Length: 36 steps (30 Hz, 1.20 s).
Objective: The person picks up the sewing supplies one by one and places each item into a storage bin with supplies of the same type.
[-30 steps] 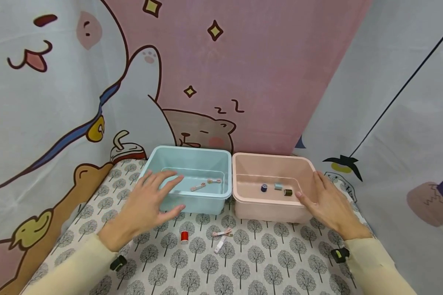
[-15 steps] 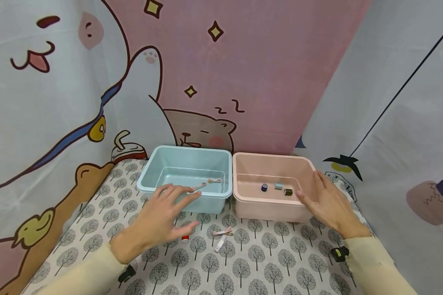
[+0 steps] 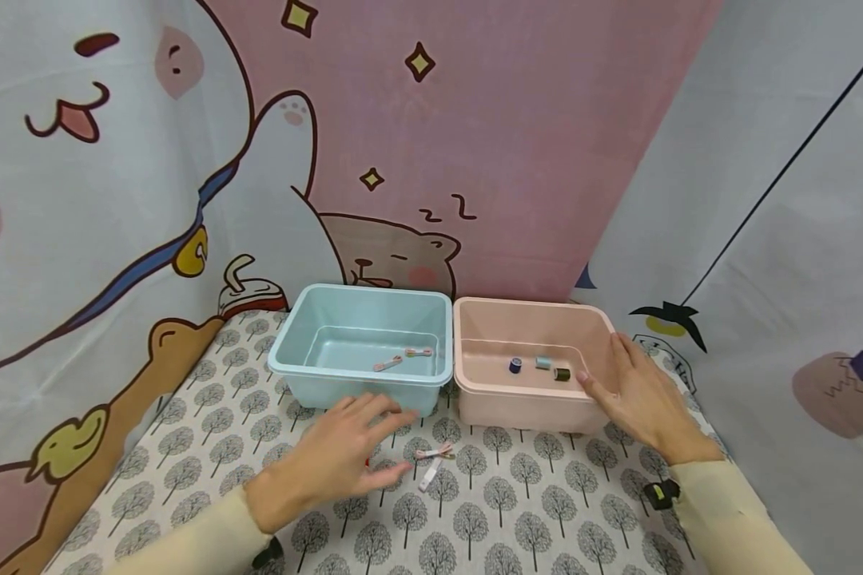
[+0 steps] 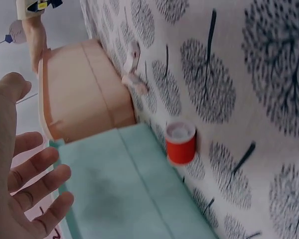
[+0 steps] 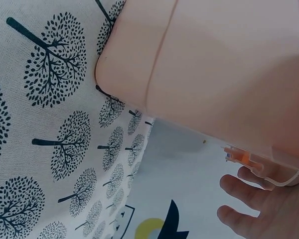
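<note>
My left hand point(image 3: 345, 451) hovers low over the table in front of the blue bin point(image 3: 374, 383), fingers spread and holding nothing. A red thread spool point(image 4: 181, 144) stands below it, almost hidden behind the hand in the head view. To its right lie a small pink tied bundle point(image 3: 435, 453) and a white strip point(image 3: 429, 475). My right hand point(image 3: 643, 399) holds the right rim of the pink bin point(image 3: 532, 411), thumb over the inside and fingers along the outer side. Several fingers point(image 5: 244, 194) show past the rim in the right wrist view.
Two small pink bundles point(image 3: 388, 364) lie inside the blue bin. In the pink bin are a navy spool point(image 3: 515, 365), a light blue spool point(image 3: 542, 362) and a dark green spool point(image 3: 562, 374). The bins stand side by side near a printed curtain point(image 3: 532, 160).
From over the blue bin, my left hand has come down and rightward to the table in front of it, covering the red spool. The right hand stays on the pink bin.
</note>
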Each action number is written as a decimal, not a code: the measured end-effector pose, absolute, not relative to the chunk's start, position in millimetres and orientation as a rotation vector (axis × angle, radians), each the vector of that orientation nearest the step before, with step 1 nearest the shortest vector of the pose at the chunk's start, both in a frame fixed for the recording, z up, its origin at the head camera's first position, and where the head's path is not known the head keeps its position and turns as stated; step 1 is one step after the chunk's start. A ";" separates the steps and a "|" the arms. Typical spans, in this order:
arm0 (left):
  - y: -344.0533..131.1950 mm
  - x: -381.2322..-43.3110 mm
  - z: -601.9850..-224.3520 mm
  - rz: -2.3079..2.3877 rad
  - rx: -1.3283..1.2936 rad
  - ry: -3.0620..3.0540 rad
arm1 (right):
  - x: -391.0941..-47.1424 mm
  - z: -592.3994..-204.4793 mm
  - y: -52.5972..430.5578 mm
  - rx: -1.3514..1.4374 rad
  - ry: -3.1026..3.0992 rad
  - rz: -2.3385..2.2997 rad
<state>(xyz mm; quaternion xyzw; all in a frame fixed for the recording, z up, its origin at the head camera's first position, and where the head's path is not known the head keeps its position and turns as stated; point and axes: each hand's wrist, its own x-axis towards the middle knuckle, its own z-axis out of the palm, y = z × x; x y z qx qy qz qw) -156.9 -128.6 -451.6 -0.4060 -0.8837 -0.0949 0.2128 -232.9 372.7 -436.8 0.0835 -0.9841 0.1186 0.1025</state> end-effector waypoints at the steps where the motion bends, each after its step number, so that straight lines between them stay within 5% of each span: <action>1: -126.2 -156.5 -453.8 -0.261 -1.133 -2.469 | -232.9 -436.9 373.0 0.246 -2.904 0.354; 36: -77.6 -162.6 -501.4 -0.450 -1.175 -2.843 | -233.6 -437.3 373.2 0.230 -2.898 0.414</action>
